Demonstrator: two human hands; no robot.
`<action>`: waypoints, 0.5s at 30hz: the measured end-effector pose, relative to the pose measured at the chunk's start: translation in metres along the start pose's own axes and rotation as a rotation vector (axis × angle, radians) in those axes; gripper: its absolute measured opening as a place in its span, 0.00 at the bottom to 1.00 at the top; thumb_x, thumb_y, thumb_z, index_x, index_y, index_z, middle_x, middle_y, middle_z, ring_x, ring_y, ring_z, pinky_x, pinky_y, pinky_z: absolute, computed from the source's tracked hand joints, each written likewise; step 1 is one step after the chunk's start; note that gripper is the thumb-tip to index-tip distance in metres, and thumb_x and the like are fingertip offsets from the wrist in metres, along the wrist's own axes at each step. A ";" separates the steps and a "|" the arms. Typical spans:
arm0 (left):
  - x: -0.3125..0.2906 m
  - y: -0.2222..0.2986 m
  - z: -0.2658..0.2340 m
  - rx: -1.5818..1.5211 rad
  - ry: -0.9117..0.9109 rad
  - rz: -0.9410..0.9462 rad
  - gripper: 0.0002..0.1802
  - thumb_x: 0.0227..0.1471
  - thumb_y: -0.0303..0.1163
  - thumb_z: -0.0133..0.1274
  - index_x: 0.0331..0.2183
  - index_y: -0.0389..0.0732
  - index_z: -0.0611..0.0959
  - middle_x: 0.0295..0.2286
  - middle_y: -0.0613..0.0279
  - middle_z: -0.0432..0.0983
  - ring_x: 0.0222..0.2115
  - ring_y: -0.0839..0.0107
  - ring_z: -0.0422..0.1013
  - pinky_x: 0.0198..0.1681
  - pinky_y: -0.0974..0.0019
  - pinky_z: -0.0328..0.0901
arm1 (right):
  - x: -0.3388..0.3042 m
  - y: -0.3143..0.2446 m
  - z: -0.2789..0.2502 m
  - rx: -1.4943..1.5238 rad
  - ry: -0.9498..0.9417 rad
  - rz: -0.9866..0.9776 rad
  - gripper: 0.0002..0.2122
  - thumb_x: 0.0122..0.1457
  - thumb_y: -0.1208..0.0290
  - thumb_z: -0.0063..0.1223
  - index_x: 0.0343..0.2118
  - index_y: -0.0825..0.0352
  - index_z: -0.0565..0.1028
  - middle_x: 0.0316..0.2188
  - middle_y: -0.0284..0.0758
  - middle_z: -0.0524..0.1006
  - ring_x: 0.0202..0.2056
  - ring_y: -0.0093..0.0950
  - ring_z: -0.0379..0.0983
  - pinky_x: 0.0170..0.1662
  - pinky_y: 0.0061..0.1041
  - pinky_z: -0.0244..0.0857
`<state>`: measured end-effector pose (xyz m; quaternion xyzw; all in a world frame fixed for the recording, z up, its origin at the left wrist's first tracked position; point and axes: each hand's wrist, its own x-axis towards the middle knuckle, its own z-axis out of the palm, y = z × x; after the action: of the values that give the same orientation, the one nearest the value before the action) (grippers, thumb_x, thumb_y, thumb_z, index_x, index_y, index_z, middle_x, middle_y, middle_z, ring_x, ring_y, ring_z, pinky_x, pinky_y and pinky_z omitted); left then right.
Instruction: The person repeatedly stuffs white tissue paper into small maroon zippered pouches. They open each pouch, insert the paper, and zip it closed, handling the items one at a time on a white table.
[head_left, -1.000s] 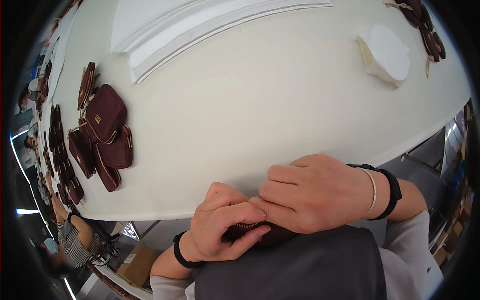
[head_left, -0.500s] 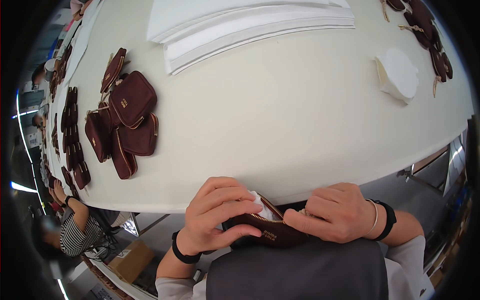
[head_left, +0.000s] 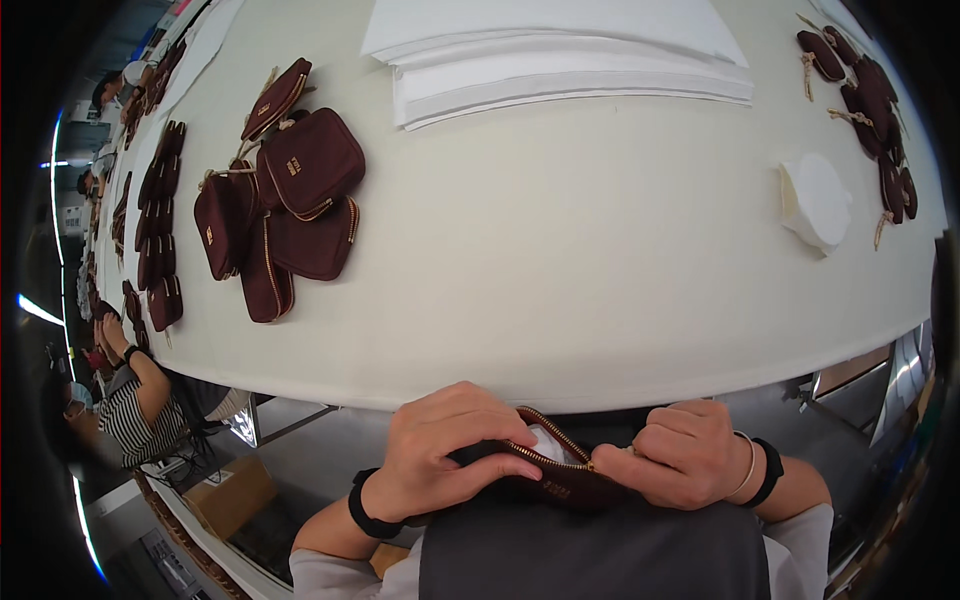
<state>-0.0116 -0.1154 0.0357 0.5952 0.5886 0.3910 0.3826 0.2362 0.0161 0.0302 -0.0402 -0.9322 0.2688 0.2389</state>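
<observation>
A small dark burgundy zip pouch is held above my lap, just off the table's near edge. Its gold-toothed zip gapes, and crumpled white stuffing shows inside. My left hand pinches the pouch's left end, thumb in front and fingers over the rim at the opening. At the zip's right end, my right hand is closed with thumb and forefinger on the slider end of the pouch. The zip pull itself is mostly hidden in those fingers.
Burgundy pouches lie piled on the left of the white table. Stacked white sheets lie at the back. A white wad sits at right, near more pouches. A co-worker in a striped top sits far left.
The white stuffing sits lower in the pouch, and my left fingers have shifted from it to the rim. My view has turned, so the table things appear shifted.
</observation>
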 end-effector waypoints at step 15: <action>-0.016 -0.009 0.017 -0.661 -0.105 -0.026 0.16 0.39 0.21 0.73 0.35 0.41 0.88 0.47 0.48 0.78 0.48 0.57 0.78 0.47 0.60 0.74 | -0.003 -0.011 -0.007 0.032 0.135 -0.080 0.13 0.42 0.73 0.63 0.34 0.60 0.83 0.16 0.22 0.55 0.16 0.14 0.54 0.18 0.16 0.42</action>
<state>0.0007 -0.1314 0.0206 0.4505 0.4172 0.5247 0.5896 0.2423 0.0092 0.0398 -0.0171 -0.9105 0.2703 0.3125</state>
